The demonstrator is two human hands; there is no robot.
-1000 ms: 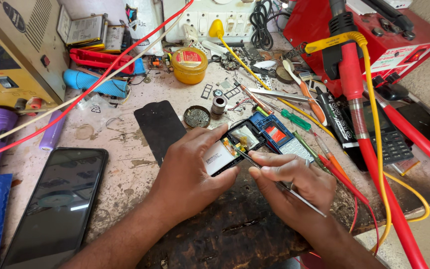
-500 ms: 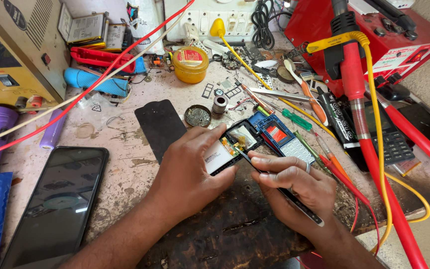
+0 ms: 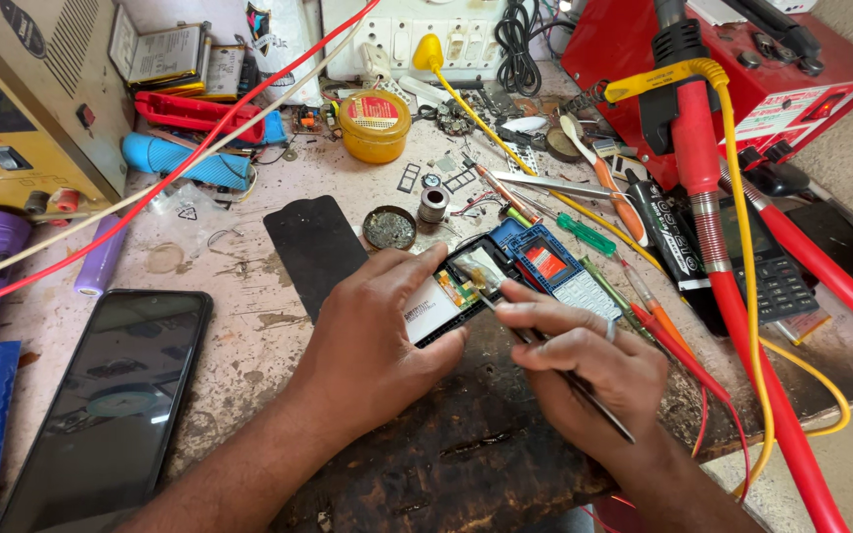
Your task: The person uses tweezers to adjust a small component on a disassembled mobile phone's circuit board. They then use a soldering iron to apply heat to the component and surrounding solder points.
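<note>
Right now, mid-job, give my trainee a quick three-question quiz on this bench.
1. True or false: the left hand steadies the opened phone on the bench.
2. What does the right hand hold? A) thin metal tool B) yellow tin C) red probe
3. Fill in: the black smartphone lies screen-up to the ____ of the left hand.

Key: 1 true; 2 A, the thin metal tool, tip at the opened phone; 3 left.

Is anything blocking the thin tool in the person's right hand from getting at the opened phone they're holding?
Nothing visible. The right hand holds the thin tool with its tip already at the opened phone, which the left hand steadies from the other side.
</note>
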